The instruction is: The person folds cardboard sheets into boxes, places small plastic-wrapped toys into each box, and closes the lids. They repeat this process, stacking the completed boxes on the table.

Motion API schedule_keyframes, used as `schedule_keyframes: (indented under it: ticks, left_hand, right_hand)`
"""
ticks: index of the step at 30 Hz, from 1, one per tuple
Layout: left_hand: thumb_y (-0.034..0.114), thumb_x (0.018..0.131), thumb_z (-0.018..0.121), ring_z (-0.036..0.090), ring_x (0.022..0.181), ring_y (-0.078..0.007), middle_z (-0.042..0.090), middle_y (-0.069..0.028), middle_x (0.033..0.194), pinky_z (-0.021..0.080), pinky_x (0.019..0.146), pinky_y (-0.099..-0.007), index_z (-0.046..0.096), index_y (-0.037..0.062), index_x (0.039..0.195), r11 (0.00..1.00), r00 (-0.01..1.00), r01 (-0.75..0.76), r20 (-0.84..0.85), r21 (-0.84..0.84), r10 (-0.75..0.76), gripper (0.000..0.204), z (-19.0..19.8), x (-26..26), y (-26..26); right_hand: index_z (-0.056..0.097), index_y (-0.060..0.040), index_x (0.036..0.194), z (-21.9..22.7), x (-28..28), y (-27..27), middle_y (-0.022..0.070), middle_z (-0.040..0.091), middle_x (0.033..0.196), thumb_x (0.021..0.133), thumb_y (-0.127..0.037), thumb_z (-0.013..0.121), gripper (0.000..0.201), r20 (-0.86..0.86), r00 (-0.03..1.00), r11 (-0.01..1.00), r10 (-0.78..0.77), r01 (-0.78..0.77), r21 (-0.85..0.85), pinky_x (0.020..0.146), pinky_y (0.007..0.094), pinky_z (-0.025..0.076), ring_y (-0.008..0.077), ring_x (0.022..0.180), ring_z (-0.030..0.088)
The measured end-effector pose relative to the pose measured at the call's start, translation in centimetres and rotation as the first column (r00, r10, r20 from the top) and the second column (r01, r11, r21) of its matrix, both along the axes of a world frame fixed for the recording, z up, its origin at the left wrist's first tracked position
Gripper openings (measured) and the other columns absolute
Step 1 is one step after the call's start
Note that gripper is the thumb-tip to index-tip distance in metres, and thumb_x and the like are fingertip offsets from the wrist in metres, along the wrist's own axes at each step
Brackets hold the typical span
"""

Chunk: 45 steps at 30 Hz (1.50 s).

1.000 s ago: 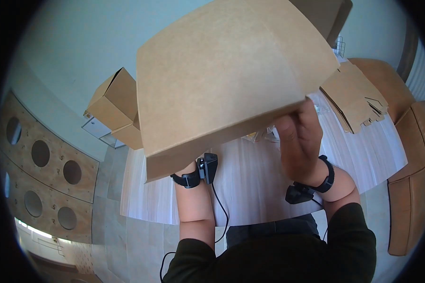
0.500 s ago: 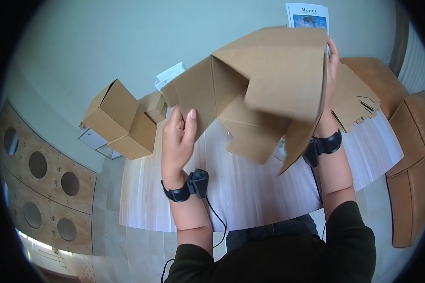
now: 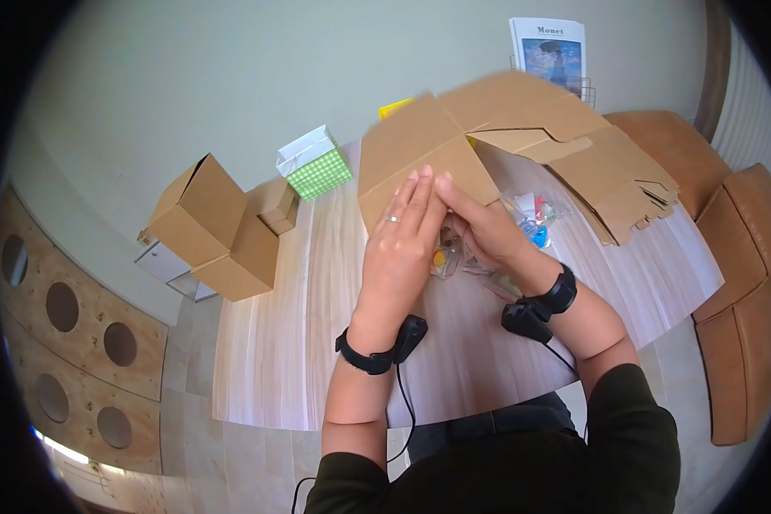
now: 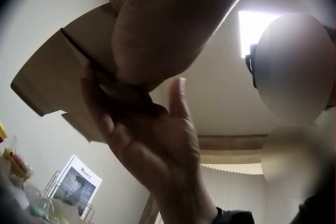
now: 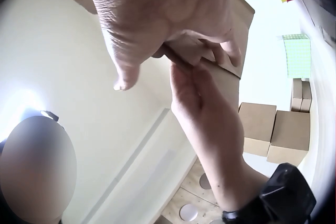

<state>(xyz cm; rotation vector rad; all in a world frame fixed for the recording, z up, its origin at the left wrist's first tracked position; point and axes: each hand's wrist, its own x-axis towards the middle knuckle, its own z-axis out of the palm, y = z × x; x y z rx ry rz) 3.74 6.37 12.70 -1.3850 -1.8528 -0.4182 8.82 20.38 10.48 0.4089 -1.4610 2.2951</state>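
A partly folded brown cardboard box (image 3: 420, 150), its flaps spread, is held up over the table in the head view. My left hand (image 3: 398, 248) pinches a panel near its lower edge; the right wrist view shows the thumb and fingers of this left hand (image 5: 202, 103) closed at the edge. Beside it, my right hand (image 3: 488, 231) touches the same part with fairly straight fingers. In the left wrist view the palm of the right hand (image 4: 157, 140) shows, its thumb standing clear of the cardboard (image 4: 58, 71). Some fingertips are hidden behind the panel.
Small plastic-bagged items (image 3: 531, 214) lie on the table (image 3: 317, 343) under the box. Flat cardboard (image 3: 621, 176) lies at the right. Farther left stand a green checked gift bag (image 3: 317, 167) and brown boxes (image 3: 218, 223). A Monet print (image 3: 552, 56) stands at the back.
The box has swung down and away from the head camera and turned, its flaps now spread. My hands, formerly apart at its sides, have come together at one panel's edge.
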Motion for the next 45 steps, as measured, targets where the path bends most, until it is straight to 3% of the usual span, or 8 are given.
schedule_keyframes:
  ticks: [13,22,25,26,30,33,37,45]
  left_hand:
    - [0.013,0.093,0.056,0.045,0.129,-0.0321,0.049,-0.0164,0.138,0.03,0.113,-0.0458,0.055,0.006,0.13,0.992,0.943,0.122,0.317,-0.038,-0.103,0.037,-0.7,-2.3,-1.0]
    - [0.016,0.092,0.058,0.051,0.121,-0.0332,0.058,-0.016,0.127,0.035,0.108,-0.0424,0.058,0.0047,0.123,0.997,0.867,0.076,0.494,-0.01,-0.061,0.033,-0.3,-4.8,-3.3]
    - [0.015,0.092,0.059,0.053,0.119,-0.0328,0.059,-0.0155,0.125,0.04,0.103,-0.0405,0.06,0.0044,0.121,0.993,0.86,0.027,0.504,0.113,-0.08,0.031,-0.7,-7.0,-4.9]
    - [0.014,0.092,0.059,0.053,0.118,-0.0327,0.059,-0.0155,0.124,0.041,0.102,-0.04,0.06,0.0042,0.12,0.987,0.853,0.005,0.515,0.16,-0.087,0.03,-0.5,-7.5,-5.5]
    - [0.009,0.089,0.059,0.056,0.114,-0.0335,0.061,-0.0161,0.119,0.044,0.098,-0.0392,0.062,0.0026,0.113,0.876,0.889,-0.136,0.447,0.463,-0.098,0.025,-0.5,-11.7,-9.3]
    - [0.005,0.088,0.056,0.058,0.107,-0.0261,0.062,-0.013,0.112,0.045,0.093,-0.0344,0.064,0.002,0.109,0.645,0.905,-0.232,0.405,0.728,-0.131,0.023,0.3,-14.6,-13.1]
    - [0.004,0.088,0.054,0.057,0.104,-0.0208,0.058,-0.0117,0.114,0.045,0.092,-0.0325,0.062,0.0009,0.112,0.304,0.903,-0.363,0.413,0.881,-0.117,0.025,-1.7,-20.2,-19.9]
    - [0.013,0.091,0.056,0.045,0.125,-0.0264,0.044,-0.0174,0.136,0.035,0.105,-0.0356,0.04,-0.0023,0.136,0.038,0.763,-0.588,0.57,0.808,-0.304,0.05,-8.7,-28.8,-29.1]
  right_hand:
    - [0.053,-0.0038,0.126,-4.2,1.8,16.0,0.0112,0.061,0.122,0.097,-0.02,0.056,0.033,0.077,0.906,0.873,-0.417,0.423,-0.244,0.098,0.0353,0.049,0.0218,0.112,0.059]
    - [0.059,-0.0061,0.117,-14.2,10.0,30.6,0.0049,0.065,0.108,0.092,-0.018,0.062,0.028,0.465,0.318,0.4,-0.826,0.913,0.085,0.071,0.0302,0.053,0.0171,0.092,0.062]
    - [0.061,-0.0048,0.101,-16.7,10.5,32.6,0.0036,0.063,0.088,0.092,-0.02,0.057,0.018,0.398,0.449,0.431,-0.8,0.892,-0.139,0.067,0.0318,0.053,0.0177,0.078,0.061]
    - [0.06,-0.005,0.103,-19.5,11.3,36.8,0.0066,0.063,0.091,0.093,-0.018,0.054,0.017,0.407,0.369,0.429,-0.836,0.901,0.063,0.069,0.033,0.055,0.019,0.081,0.063]
    - [0.046,0.0034,0.133,-11.7,10.2,29.4,0.023,0.05,0.131,0.086,-0.014,0.061,0.053,-0.116,-0.571,-0.499,-0.813,0.58,0.644,0.099,0.0459,0.04,0.0358,0.12,0.048]
    - [0.046,0.0018,0.134,-8.2,8.4,24.4,0.0207,0.045,0.138,0.087,-0.011,0.06,0.05,-0.554,-0.373,-0.638,-0.744,0.643,0.423,0.1,0.0437,0.04,0.0346,0.124,0.045]
    - [0.05,-0.0021,0.13,-5.9,3.0,19.3,0.0117,0.053,0.129,0.093,-0.006,0.053,0.037,-0.43,0.275,0.054,-0.86,0.887,0.459,0.098,0.0353,0.042,0.0245,0.117,0.052]
    - [0.061,-0.0004,0.11,-2.5,-7.3,1.8,0.0141,0.063,0.103,0.09,-0.008,0.058,0.021,-0.292,0.921,0.331,-0.26,0.369,0.869,0.082,0.0326,0.05,0.0232,0.094,0.062]
